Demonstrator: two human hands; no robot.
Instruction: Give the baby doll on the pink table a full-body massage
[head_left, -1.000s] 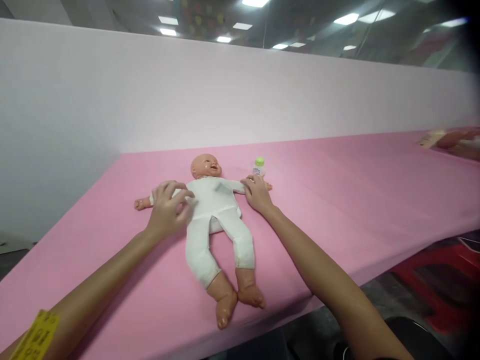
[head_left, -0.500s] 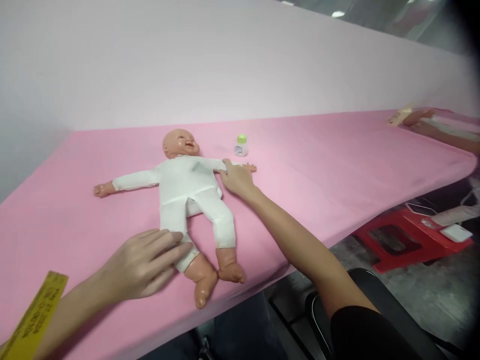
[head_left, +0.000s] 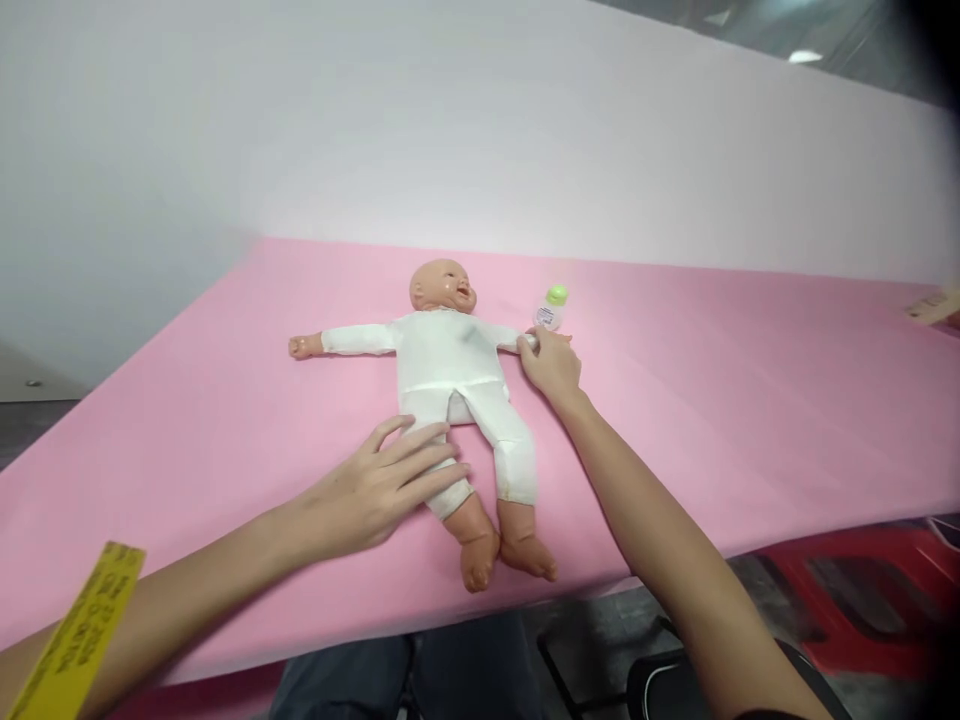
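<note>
- Here, a baby doll [head_left: 457, 380] in a white bodysuit lies on its back near the middle of the frame, on a pink table [head_left: 750, 400] that runs from the lower left to the right edge.
- Its long axis runs up and down the frame: the head points to the upper middle and the bare feet to the lower middle, close to the table's near edge. The two arms spread out sideways, one to the left of the frame and one to the right.
- The left hand [head_left: 382, 490] rests flat and loose, fingers spread, on the doll's leg on the left side of the frame, just above the bare foot. It does not close round the leg; it only lies on it.
- The right hand [head_left: 551, 362] sits higher in the frame, at the doll's outstretched arm on the right side. Its fingertips press on or pinch the white sleeve near the wrist; whether they truly grip the cloth is too small to tell.
- So the doll's trunk lies between the two hands, up and right of the left one, left of the right one.
- A small bottle [head_left: 551, 308] with a green cap stands just above the right hand, near it but apart.
- A yellow band [head_left: 71, 640] with print shows on the left forearm in the lower left corner.
</note>
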